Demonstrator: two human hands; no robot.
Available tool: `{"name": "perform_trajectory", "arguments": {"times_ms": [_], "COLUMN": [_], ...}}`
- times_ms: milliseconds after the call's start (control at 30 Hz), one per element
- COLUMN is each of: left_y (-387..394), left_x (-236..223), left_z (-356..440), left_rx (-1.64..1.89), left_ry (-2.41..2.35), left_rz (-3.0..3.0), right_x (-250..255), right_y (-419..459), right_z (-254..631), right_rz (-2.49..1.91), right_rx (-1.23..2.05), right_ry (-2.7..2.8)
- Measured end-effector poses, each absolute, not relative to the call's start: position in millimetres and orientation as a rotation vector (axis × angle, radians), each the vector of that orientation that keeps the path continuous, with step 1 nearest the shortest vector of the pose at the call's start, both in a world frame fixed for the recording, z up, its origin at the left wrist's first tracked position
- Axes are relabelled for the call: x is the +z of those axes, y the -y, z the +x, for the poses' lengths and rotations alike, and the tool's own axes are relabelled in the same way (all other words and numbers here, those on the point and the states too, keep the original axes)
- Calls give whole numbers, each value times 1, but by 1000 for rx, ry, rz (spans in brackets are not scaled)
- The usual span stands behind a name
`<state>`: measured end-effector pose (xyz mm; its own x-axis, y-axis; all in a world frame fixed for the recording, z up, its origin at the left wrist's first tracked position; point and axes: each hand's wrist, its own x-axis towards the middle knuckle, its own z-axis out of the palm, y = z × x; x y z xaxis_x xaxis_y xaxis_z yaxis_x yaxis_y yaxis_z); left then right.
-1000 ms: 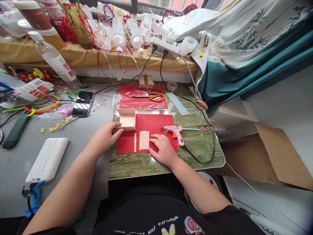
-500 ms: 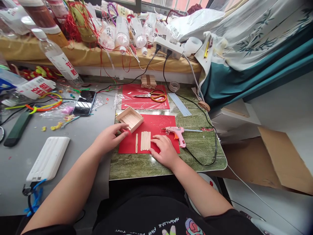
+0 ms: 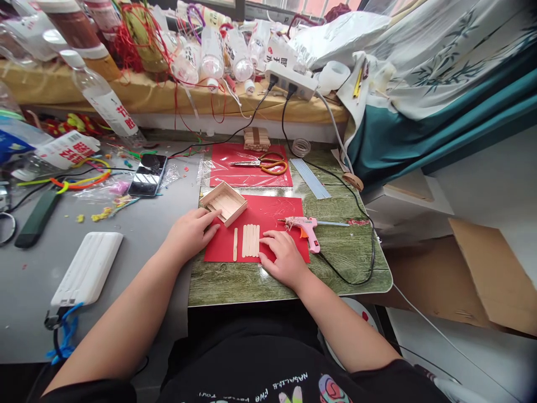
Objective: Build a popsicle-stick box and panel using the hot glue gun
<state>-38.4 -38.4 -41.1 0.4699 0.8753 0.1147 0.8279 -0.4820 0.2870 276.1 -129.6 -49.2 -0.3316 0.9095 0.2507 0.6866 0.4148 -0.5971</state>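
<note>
My left hand [image 3: 194, 234] rests by the near left corner of a small open wooden box [image 3: 226, 202], its fingers apart and the index fingertip at the box's edge. Several popsicle sticks [image 3: 250, 240] lie side by side on a red sheet [image 3: 272, 210]. One single popsicle stick [image 3: 235, 244] lies just left of that row. With fingers spread, my right hand [image 3: 282, 256] lies flat at the row's right edge, its fingertips next to the last stick. A pink glue gun [image 3: 308, 230] lies on its side to the right of that hand.
Scissors [image 3: 268, 162] and a bundle of sticks [image 3: 257, 139] lie behind on a wrapped red pack [image 3: 222, 178]. Glue sticks [image 3: 310, 178] lie right of it. The glue gun's black cord [image 3: 371, 246] loops on the right. A phone [image 3: 147, 175] and power bank [image 3: 87, 267] are left.
My left hand has shifted slightly, its index finger now stretched toward the box's edge. My right hand, the sticks and the box stay put; the whole view has shifted a little.
</note>
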Motion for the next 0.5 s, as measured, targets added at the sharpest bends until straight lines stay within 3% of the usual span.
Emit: {"name": "perform_trajectory", "arguments": {"times_ms": [200, 500], "left_y": [41, 41], "left_x": [-40, -44], "left_z": [-41, -42], "left_rx": [517, 461], "left_ry": [-1468, -1448], "left_rz": [2474, 2519], "right_x": [-51, -50], "right_y": [129, 129], "right_z": [277, 276], "right_rz": [-1346, -1341], "right_rx": [524, 524], "right_ry": [2119, 2110]}}
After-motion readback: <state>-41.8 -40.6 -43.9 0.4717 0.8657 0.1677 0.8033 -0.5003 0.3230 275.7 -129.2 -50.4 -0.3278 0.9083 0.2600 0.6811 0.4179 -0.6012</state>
